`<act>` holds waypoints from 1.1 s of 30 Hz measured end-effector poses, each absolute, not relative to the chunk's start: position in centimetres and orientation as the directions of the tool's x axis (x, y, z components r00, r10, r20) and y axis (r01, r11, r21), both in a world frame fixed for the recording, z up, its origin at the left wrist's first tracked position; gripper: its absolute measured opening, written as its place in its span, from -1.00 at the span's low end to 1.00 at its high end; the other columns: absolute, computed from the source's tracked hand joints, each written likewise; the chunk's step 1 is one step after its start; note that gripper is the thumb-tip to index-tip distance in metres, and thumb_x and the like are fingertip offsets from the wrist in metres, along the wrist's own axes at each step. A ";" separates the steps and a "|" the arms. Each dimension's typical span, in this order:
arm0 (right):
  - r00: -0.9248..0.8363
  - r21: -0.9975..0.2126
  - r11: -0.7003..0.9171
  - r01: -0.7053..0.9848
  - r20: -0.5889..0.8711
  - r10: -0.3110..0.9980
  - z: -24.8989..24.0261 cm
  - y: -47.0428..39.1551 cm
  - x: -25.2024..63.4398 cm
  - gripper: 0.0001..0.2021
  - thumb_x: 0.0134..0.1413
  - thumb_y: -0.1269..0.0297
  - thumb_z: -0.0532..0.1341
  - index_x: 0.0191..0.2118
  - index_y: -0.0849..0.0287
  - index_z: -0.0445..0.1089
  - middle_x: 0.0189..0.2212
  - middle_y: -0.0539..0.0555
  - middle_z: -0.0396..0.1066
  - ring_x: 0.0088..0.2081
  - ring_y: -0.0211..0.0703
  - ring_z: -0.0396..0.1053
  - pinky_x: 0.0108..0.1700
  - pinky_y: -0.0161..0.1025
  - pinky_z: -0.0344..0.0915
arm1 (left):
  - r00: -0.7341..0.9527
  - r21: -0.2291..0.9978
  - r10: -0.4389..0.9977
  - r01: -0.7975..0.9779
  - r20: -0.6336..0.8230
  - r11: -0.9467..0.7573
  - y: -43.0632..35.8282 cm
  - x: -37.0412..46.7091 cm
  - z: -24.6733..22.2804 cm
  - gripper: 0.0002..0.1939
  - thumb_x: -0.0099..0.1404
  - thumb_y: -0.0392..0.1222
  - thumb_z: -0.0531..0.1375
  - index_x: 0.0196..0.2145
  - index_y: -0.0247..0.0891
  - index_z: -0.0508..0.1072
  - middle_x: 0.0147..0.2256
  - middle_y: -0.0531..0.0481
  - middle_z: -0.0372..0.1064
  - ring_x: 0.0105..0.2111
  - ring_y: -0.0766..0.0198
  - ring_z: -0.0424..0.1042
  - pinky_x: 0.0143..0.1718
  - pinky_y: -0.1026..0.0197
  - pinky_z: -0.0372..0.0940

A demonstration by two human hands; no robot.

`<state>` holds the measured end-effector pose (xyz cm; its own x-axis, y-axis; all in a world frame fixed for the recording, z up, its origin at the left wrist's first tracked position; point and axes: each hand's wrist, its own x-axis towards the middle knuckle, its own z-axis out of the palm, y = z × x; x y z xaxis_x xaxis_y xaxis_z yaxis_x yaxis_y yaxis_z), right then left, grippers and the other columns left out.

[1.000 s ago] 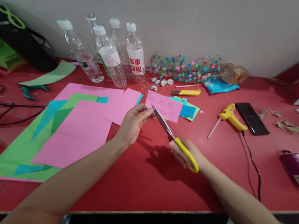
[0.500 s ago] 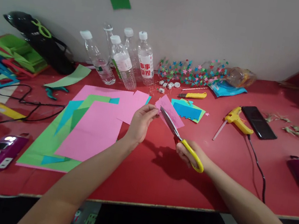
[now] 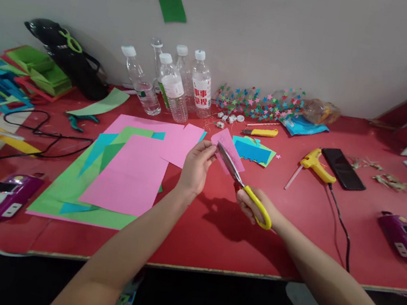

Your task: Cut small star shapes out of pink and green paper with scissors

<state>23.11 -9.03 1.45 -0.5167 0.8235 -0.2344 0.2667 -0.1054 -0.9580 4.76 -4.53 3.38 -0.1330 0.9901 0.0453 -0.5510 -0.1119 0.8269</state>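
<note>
Head view, left hand (image 3: 195, 167): pinching small pink paper sheet (image 3: 229, 148)
Right hand (image 3: 246, 202): gripping yellow-handled metal scissors (image 3: 254, 198), blades at sheet

Room between scissors (image 3: 255, 200) and glue gun (image 3: 316, 166)

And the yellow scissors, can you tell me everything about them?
The scissors have yellow, plastic-looking handles and long, metal-looking blades. They slant above the red table, tips pointing away and to the left. The right hand grips the handles, and the blades overlap the small pink paper held in the left hand. How far they're open is unclear.
</note>
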 end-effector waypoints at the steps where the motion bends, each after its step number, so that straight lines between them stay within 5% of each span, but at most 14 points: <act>1: -0.522 -0.954 -0.109 0.279 -0.246 0.816 1.5 -9.0 23.2 -0.51 0.10 -0.25 0.04 -0.52 0.10 0.06 -0.78 -0.19 0.04 -0.79 -0.42 0.01 -0.75 -0.40 -0.04 | -0.146 0.838 0.987 -0.529 0.066 -0.135 -4.6 4.6 3.2 -0.90 0.10 -0.25 0.24 -0.50 -0.23 0.37 -0.45 0.10 0.33 -0.39 0.40 0.32 -0.25 0.33 0.23; 12: -0.524 -0.933 -0.059 0.354 -0.250 0.814 2.7 -9.5 23.3 -0.48 0.04 -0.28 0.10 -0.51 0.13 0.09 -0.73 -0.18 0.05 -0.75 -0.42 0.03 -0.70 -0.39 -0.02 | -0.103 0.932 0.943 -0.147 0.318 -0.331 -4.2 1.7 1.8 -0.80 0.20 -0.21 0.20 -0.55 -0.22 0.31 -0.58 0.11 0.06 -0.55 0.37 0.05 -0.46 0.27 0.04; 26: -0.541 -0.924 -0.084 0.373 -0.291 0.789 2.7 -9.0 24.1 -0.47 0.01 -0.30 0.13 -0.51 0.14 0.12 -0.74 -0.18 0.07 -0.78 -0.44 0.01 -0.74 -0.41 -0.03 | 0.117 0.961 0.961 -0.144 0.252 -0.234 -3.8 -0.4 2.9 -0.83 0.09 -0.21 0.25 -0.58 -0.23 0.35 -0.55 0.10 0.08 -0.52 0.35 0.08 -0.46 0.27 0.07; 33: -0.540 -0.922 -0.124 0.367 -0.320 0.778 2.2 -8.9 24.0 -0.52 0.15 -0.20 0.02 -0.49 0.14 0.15 -0.78 -0.19 0.07 -0.82 -0.42 0.02 -0.77 -0.43 -0.02 | -0.024 0.951 0.974 -0.213 0.224 -0.224 -3.3 0.2 1.9 -0.90 0.09 -0.19 0.30 -0.51 -0.24 0.47 -0.47 0.08 0.32 -0.41 0.37 0.26 -0.29 0.30 0.18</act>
<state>23.96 -8.90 2.17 -0.5405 0.7780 -0.3204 0.3674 -0.1244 -0.9217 0.20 -3.26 1.88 -0.0243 0.9742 0.2244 -0.2126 -0.2243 0.9510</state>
